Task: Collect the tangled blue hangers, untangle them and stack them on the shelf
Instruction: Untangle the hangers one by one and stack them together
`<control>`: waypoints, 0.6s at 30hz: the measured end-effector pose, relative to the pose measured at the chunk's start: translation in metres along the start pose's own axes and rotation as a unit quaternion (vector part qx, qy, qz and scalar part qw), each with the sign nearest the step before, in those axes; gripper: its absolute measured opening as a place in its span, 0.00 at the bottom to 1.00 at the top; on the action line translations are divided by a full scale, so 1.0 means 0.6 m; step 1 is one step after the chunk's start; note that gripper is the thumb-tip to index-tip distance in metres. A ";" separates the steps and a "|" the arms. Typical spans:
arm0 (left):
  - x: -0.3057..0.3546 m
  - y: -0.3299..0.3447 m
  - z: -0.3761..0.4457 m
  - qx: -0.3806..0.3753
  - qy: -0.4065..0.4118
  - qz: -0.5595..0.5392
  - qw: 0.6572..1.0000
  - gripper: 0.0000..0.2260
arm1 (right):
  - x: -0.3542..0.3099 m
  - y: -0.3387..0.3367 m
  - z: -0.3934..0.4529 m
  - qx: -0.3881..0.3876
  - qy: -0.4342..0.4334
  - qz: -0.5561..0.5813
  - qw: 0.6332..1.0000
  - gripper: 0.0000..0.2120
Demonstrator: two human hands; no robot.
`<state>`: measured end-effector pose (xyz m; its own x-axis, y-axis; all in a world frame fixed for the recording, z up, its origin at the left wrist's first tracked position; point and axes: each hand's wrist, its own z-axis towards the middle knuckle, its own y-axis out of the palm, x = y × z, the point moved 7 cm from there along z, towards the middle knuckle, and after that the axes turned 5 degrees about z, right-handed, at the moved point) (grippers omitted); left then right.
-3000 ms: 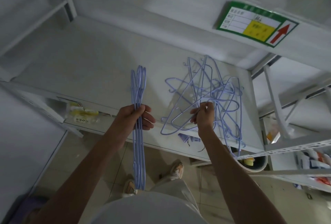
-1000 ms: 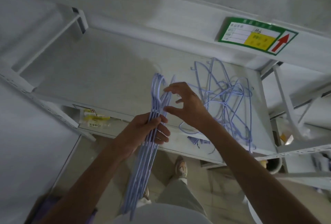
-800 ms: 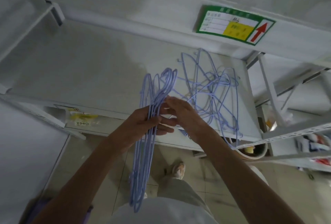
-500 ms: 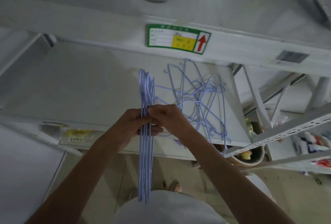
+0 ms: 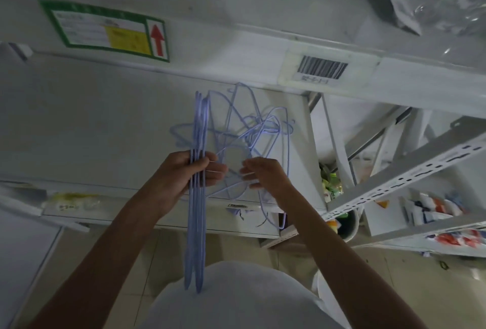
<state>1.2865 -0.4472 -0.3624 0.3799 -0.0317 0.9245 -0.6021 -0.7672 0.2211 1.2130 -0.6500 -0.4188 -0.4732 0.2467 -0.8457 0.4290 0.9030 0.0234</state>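
My left hand point(image 5: 184, 179) is closed around a bundle of aligned blue hangers point(image 5: 196, 236), held upright with the hooks over the shelf and the long ends hanging past the front edge. A tangled pile of blue wire hangers point(image 5: 252, 129) lies on the right part of the white shelf point(image 5: 92, 129). My right hand point(image 5: 263, 173) hovers at the near side of the tangle, fingers apart and curled among the wires; whether it grips a wire I cannot tell.
A higher shelf beam carries a green label with a red arrow point(image 5: 105, 31) and a barcode tag point(image 5: 322, 68). A slotted upright point(image 5: 405, 173) and shelves with packaged goods point(image 5: 434, 207) stand at the right. A bucket point(image 5: 347, 226) sits on the tiled floor below.
My right hand has let go of the bundle and moved right to the tangled pile. The bundle stays in my left hand. The view has shifted right.
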 end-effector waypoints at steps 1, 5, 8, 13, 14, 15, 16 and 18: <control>-0.001 0.006 0.005 0.007 -0.005 -0.005 1.000 0.09 | 0.009 -0.031 0.014 0.031 0.002 -0.027 0.999 0.05; -0.010 0.021 0.016 0.045 -0.024 -0.032 0.998 0.10 | 0.022 -0.090 0.070 0.128 -0.006 -0.346 0.930 0.14; -0.015 0.032 0.008 0.054 -0.029 -0.044 0.997 0.11 | 0.017 -0.072 0.097 0.133 -0.048 -0.480 0.866 0.22; -0.028 0.017 -0.015 0.087 -0.048 -0.024 0.995 0.10 | -0.003 -0.059 0.129 0.132 -0.137 -0.556 0.809 0.15; -0.029 0.009 -0.020 0.097 -0.050 -0.020 0.994 0.10 | -0.010 -0.065 0.131 0.139 -0.150 -0.562 0.801 0.14; -0.029 0.002 -0.025 0.104 -0.051 -0.019 0.993 0.10 | -0.017 -0.074 0.130 0.149 -0.164 -0.564 0.795 0.13; -0.030 -0.004 -0.030 0.111 -0.049 -0.020 0.992 0.10 | -0.025 -0.086 0.128 0.163 -0.181 -0.563 0.790 0.13; -0.030 -0.011 -0.036 0.123 -0.044 -0.025 0.991 0.10 | -0.043 -0.115 0.118 0.197 -0.213 -0.544 0.787 0.13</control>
<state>1.2683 -0.4277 -0.3735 0.4717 -0.0373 0.8810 -0.3955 -0.9019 0.1736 1.2500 -0.7435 -0.4364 -0.4603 -0.8141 -0.3540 0.1936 0.2971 -0.9350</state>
